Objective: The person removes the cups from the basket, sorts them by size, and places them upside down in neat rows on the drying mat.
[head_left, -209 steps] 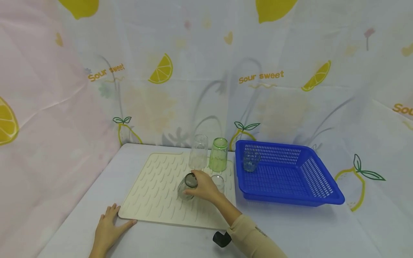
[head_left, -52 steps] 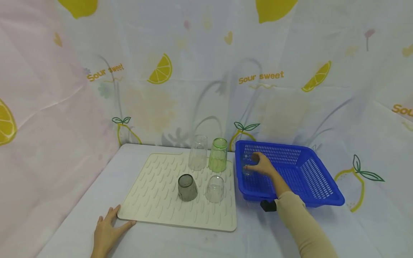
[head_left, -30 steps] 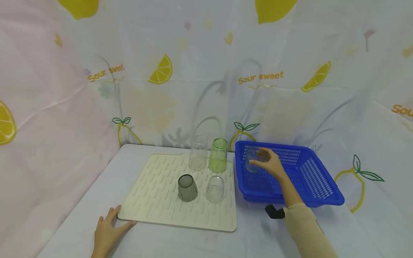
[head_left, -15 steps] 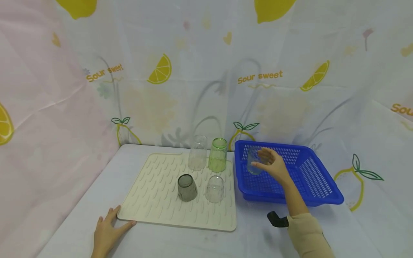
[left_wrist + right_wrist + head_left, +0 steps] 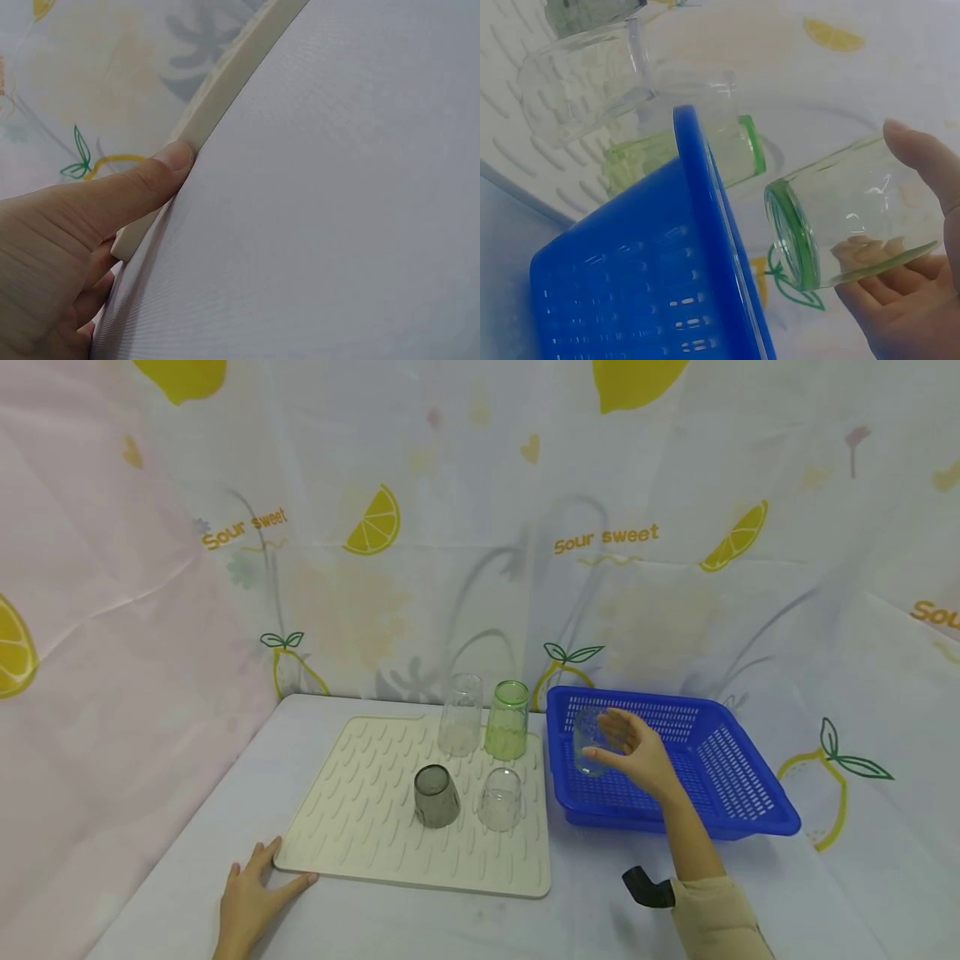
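My right hand (image 5: 642,762) holds a clear drinking glass (image 5: 587,742) over the left part of the blue basket (image 5: 678,827). In the right wrist view the thumb and fingers lie on either side of the glass (image 5: 855,217), its thick greenish base away from the palm. My left hand (image 5: 247,897) rests at the near left corner of the cream drying mat (image 5: 360,843), thumb and fingers stretched along its edges. In the left wrist view the thumb (image 5: 142,187) touches the mat's edge (image 5: 225,90).
Upside down on the mat's right side stand a tall clear glass (image 5: 461,718), a green glass (image 5: 507,722), a grey glass (image 5: 436,797) and a short clear glass (image 5: 500,800). A lemon-print cloth (image 5: 450,485) hangs behind the table.
The right hand has gone from the grey glass, now upside down on the mat, to the basket and taken hold of the clear glass there. The left hand stays at the mat's corner.
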{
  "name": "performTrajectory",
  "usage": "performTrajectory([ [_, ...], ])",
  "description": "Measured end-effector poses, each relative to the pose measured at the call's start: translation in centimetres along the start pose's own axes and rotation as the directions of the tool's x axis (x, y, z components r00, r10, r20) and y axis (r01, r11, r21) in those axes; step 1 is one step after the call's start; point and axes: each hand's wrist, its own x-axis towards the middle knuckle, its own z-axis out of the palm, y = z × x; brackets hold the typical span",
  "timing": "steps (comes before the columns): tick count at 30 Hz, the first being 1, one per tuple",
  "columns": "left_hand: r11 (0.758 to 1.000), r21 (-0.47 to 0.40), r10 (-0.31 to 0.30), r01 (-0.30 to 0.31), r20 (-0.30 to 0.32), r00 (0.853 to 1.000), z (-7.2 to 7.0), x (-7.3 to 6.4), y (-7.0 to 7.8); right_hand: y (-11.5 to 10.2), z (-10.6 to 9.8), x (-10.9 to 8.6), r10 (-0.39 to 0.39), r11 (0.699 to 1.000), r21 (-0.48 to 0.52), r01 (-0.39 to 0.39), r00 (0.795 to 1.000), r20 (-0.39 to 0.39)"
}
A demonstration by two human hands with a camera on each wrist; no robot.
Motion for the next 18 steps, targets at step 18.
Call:
performTrajectory([
  [18,1.0,0.002,0.016,-0.016,0.004,1.0,0.0,0.1,0.1,-0.6,1.9,-2.5,-0.038,0.997,0.068,0.036,0.999,0.038],
])
